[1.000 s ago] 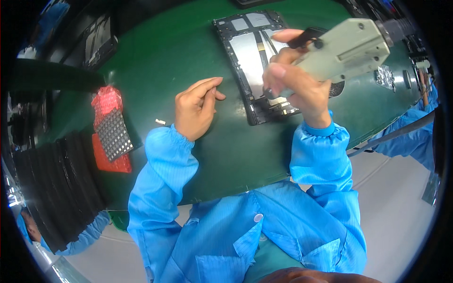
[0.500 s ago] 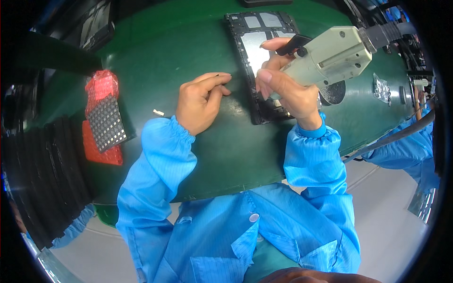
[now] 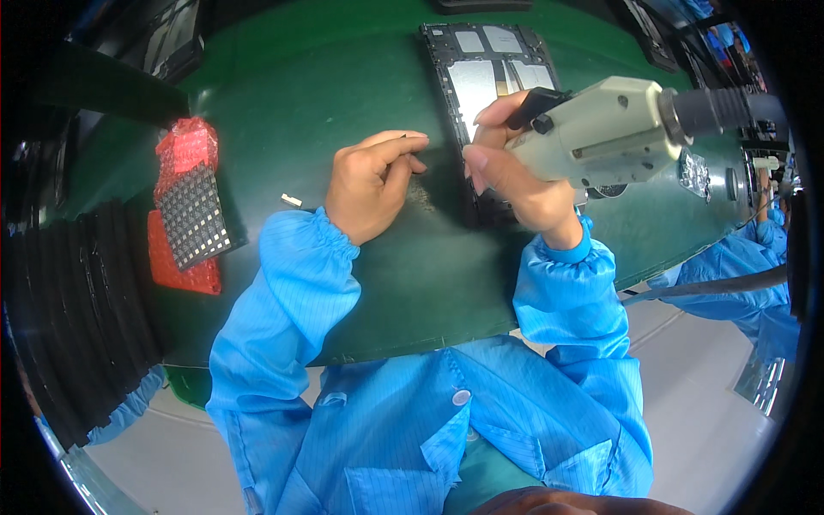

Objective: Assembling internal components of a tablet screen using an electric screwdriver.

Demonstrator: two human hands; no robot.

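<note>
Across the whole scene runs the green table (image 3: 343, 86), its near edge curving past the person's blue jacket (image 3: 386, 412), cuffs gathered at both wrists. Over on the left sits the black stack (image 3: 77, 300), ridged and bulky, right by the table's edge

And here's the tool (image 3: 614, 124) — a pale, boxy body with a black lever, tilted over the table, a dark hose (image 3: 708, 112) running off to the right. The right hand (image 3: 525, 176) has it firmly grasped at the narrow end, fingers wrapped around; the tip is hidden behind them, so whether it touches anything below, I cannot tell

Under that hand lies the panel (image 3: 472, 79), flat on the table ahead of the person, black-framed with silver plates, its near end partly covered

Now the left hand (image 3: 373, 184), just left of the panel and apart from it: fingers bent, thumb close to the forefinger — a dark speck shows there, but whether it grips anything I cannot tell

Left again, the red wrap (image 3: 184, 266), the dotted sheet (image 3: 196, 215) lying across it. Far right, the clear bag (image 3: 693, 174); and smallest, near the left cuff, the pale bit (image 3: 290, 201)
</note>
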